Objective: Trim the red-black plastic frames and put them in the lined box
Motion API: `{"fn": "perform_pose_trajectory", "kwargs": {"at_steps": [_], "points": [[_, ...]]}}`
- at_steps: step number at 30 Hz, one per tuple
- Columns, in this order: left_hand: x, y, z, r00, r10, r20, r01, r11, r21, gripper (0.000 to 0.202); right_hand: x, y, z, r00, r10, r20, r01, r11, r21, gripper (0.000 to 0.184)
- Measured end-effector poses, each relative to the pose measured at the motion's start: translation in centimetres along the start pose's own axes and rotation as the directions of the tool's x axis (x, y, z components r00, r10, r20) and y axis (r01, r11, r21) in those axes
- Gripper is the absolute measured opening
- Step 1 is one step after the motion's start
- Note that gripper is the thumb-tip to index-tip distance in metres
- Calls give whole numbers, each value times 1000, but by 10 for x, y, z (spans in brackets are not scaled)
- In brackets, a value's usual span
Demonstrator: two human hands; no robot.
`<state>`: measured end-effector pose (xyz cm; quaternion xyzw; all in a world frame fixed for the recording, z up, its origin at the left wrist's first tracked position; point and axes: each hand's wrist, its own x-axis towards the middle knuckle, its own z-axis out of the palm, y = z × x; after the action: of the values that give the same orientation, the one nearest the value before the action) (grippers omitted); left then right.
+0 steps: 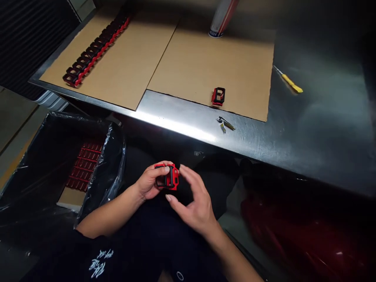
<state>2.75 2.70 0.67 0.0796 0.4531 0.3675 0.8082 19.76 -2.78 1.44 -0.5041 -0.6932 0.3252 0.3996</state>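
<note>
My left hand (151,182) is closed around a small red and black plastic frame part (167,177), held over my lap below the table edge. My right hand (194,199) hovers just right of the part with fingers spread and curved, fingertips close to it but holding nothing. A matching red and black part (218,96) stands alone on the cardboard sheet (205,66) near the table's front edge. A long row of the same parts (94,51) lies lined up on the left cardboard sheet.
A black-bag-lined box (44,164) at my left holds stacked red parts (85,164). On the steel table (308,117) lie a yellow-handled tool (289,81) and small metal bits (225,124). A spray can (220,19) stands at the back.
</note>
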Motion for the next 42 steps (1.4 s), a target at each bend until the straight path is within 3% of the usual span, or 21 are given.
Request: {"fn": "perform_pose_trajectory", "kwargs": {"at_steps": [2,4,7,15,19,23,29,37,42], "points": [[-8,-2,-2,986,-88,143,93,995,-25,47,2,6,-5,989,91,115,-116,966,229,88],[-12,-7,-5,957,-147,249,162,986,-41,48,5,10,-5,976,84,200,-154,917,367,90],[-15,-13,-8,956,-150,251,167,985,-49,49,7,9,2,985,32,167,-102,896,433,83],[-16,-7,-3,981,-60,183,42,994,102,46,3,7,4,986,89,142,-140,904,403,81],[-13,-6,-7,997,59,44,-67,975,211,50,2,9,2,975,171,139,-211,908,362,82],[-14,-6,-17,996,87,-17,-78,945,318,40,5,9,3,966,209,155,-248,918,310,81],[-25,-6,-23,997,73,24,-77,903,423,35,8,8,6,976,158,153,-193,949,251,81],[-31,-5,-20,995,56,78,-86,884,460,38,7,10,3,969,179,169,-216,948,232,82],[-34,-5,-22,985,69,160,-140,858,495,37,6,11,2,977,148,155,-182,953,243,83]]}}
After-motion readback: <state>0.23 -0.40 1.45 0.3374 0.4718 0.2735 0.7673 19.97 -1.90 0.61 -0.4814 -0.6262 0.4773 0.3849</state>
